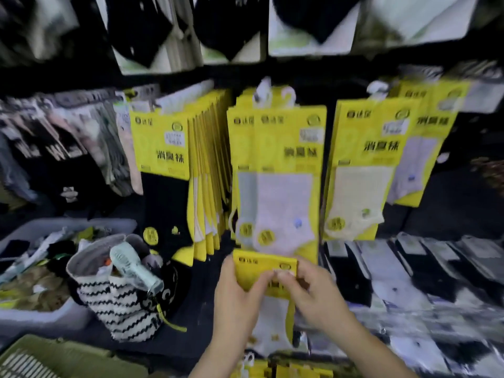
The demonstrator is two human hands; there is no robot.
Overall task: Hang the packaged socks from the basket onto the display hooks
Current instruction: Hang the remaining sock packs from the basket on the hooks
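Observation:
I hold one yellow sock package [264,264] upright in front of me, low in the head view. My left hand [236,298] grips its left edge, thumb on the front. My right hand [313,290] pinches its right side near the top. Straight above it hang rows of matching yellow sock packages [283,170] on white display hooks [289,94]. More yellow packages [294,371] lie at the bottom edge, below my wrists; the basket under them is hard to make out.
A striped bag [120,304] with a pale green hand fan [136,268] stands at the left. Behind it is a grey bin [35,320] of loose socks. An olive crate [54,358] fills the bottom-left corner. Dark and white flat-laid socks [409,274] cover the right.

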